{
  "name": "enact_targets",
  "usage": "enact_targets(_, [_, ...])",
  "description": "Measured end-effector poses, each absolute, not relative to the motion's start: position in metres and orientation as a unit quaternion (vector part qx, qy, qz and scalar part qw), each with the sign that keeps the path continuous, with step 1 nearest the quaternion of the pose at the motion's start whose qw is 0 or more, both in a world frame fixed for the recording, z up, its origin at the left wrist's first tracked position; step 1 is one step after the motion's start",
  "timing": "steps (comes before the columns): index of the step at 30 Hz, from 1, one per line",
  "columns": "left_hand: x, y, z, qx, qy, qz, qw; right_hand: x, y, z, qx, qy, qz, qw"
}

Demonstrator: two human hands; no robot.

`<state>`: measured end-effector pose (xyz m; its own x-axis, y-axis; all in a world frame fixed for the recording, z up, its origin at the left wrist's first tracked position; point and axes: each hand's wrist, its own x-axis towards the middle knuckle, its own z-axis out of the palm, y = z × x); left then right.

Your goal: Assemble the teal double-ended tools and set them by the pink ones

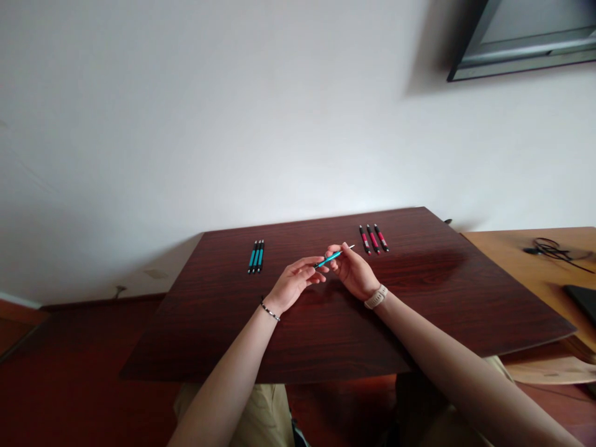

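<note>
A teal pen (pixel 329 258) is held slantwise above the table between my two hands. My left hand (pixel 294 284) pinches its black lower end between thumb and fingers. Around the upper end, the fingers of my right hand (pixel 354 274) are closed, and a thin pale tip sticks out past them; whether it is a refill is too small to tell. Several teal pens (pixel 256 256) with black ends lie side by side to the left. Beyond my right hand, three pink-and-black pens (pixel 374 239) lie in a row.
The dark wooden table (pixel 223 335) reaches back to a white wall (pixel 279 124). At the right stands a lighter wooden table (pixel 503 245) with a black cable (pixel 554 249) and a dark flat object (pixel 582 299) on it. A wall-mounted screen (pixel 535 53) hangs upper right.
</note>
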<state>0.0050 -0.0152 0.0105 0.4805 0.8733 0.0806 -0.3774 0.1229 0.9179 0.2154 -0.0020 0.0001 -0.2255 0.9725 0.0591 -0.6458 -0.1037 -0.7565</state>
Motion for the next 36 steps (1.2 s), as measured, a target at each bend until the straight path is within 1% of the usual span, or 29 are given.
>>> enact_targets(10, [0.003, -0.012, 0.008, 0.485, 0.259, 0.464, 0.694, 0.215, -0.002, 0.0, -0.228, -0.342, 0.712, 0.569])
enact_targets(13, [0.003, -0.012, 0.01, 0.494, 0.266, 0.461, 0.687, 0.215, -0.002, -0.001, -0.233, -0.353, 0.699, 0.576])
enact_targets(16, [0.004, -0.012, 0.01, 0.531, 0.282, 0.432, 0.672, 0.214, -0.004, -0.002, -0.252, -0.405, 0.668, 0.571])
enact_targets(19, [0.008, -0.012, 0.007, 0.58, 0.311, 0.389, 0.644, 0.212, -0.007, -0.004, -0.309, -0.524, 0.588, 0.533])
enact_targets(21, [0.01, -0.012, 0.005, 0.598, 0.328, 0.375, 0.628, 0.21, -0.01, -0.002, -0.34, -0.618, 0.489, 0.513])
enact_targets(24, [0.011, -0.011, 0.003, 0.605, 0.336, 0.376, 0.616, 0.207, -0.014, 0.001, -0.335, -0.705, 0.367, 0.507])
enact_targets(28, [0.009, -0.01, 0.003, 0.602, 0.335, 0.39, 0.612, 0.206, -0.017, 0.002, -0.331, -0.728, 0.326, 0.503])
enact_targets(33, [0.008, -0.01, 0.008, 0.564, 0.306, 0.452, 0.619, 0.215, -0.012, -0.004, -0.412, -0.702, 0.27, 0.514])
enact_targets(36, [0.007, -0.011, 0.012, 0.529, 0.281, 0.493, 0.631, 0.222, -0.006, -0.012, -0.464, -0.724, 0.19, 0.474])
